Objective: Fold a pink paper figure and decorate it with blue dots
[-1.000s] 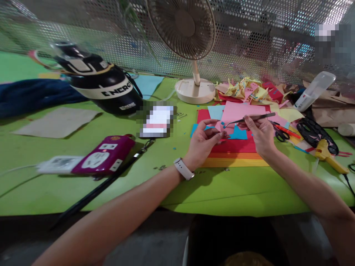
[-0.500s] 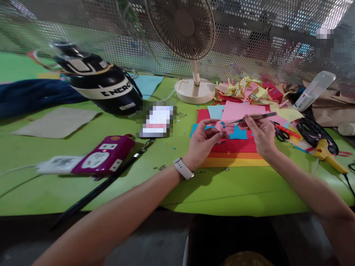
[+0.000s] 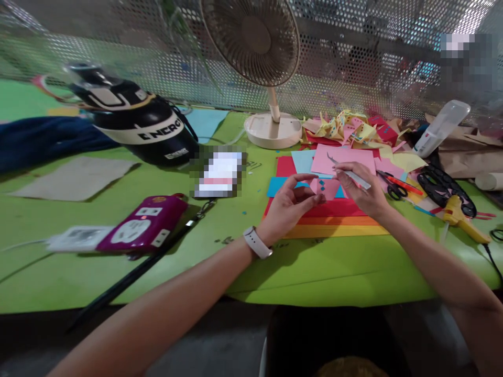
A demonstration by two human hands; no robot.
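Observation:
My left hand [image 3: 291, 204] pinches a small pink paper piece [image 3: 329, 189] by its left edge; small blue diamond shapes sit on that paper. A pair of curved-tip metal tweezers [image 3: 356, 179] is in my right hand [image 3: 363, 191], with the tips pointing up and left, apart from the pink piece. Below both hands lies a stack of coloured paper: red sheets [image 3: 314, 208], an orange and yellow edge [image 3: 334, 231], and a blue sheet [image 3: 277, 187]. Behind it is a larger pink sheet [image 3: 346, 157].
A fan [image 3: 274, 131], a black jug [image 3: 147, 128] and a phone [image 3: 220, 175] stand or lie beyond and left. Nearer left is a purple power strip [image 3: 145, 222]. Rightward are scissors [image 3: 396, 189], a yellow glue gun [image 3: 463, 220] and paper scraps [image 3: 349, 125].
The tweezers have swung away from the pink piece, their tips now pointing up and left. The blue bit formerly at their tips is no longer there; blue diamonds show on the pink piece.

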